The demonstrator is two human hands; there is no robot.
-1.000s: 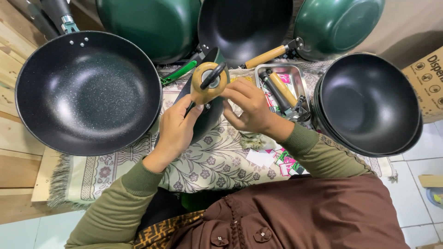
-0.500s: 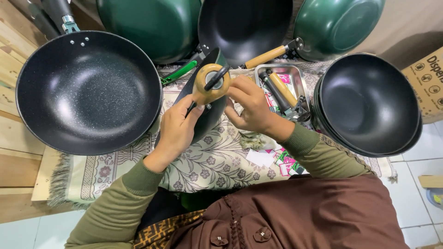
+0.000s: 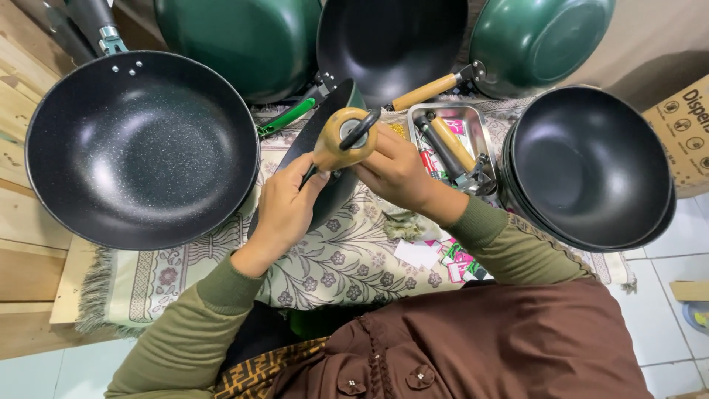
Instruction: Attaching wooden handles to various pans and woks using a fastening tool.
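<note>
My left hand grips a dark pan that stands on its edge, green outside and black inside. My right hand holds a tan wooden handle with a black hanging loop against the pan's upper rim. Both hands meet over a floral mat in front of me.
A large speckled black wok lies at the left. Stacked black woks sit at the right. Green and black pans line the back. A metal tray holds wooden handles and a screwdriver. A cardboard box stands at the far right.
The handle and pan have tilted slightly in my hands; otherwise both hands stay in the same place.
</note>
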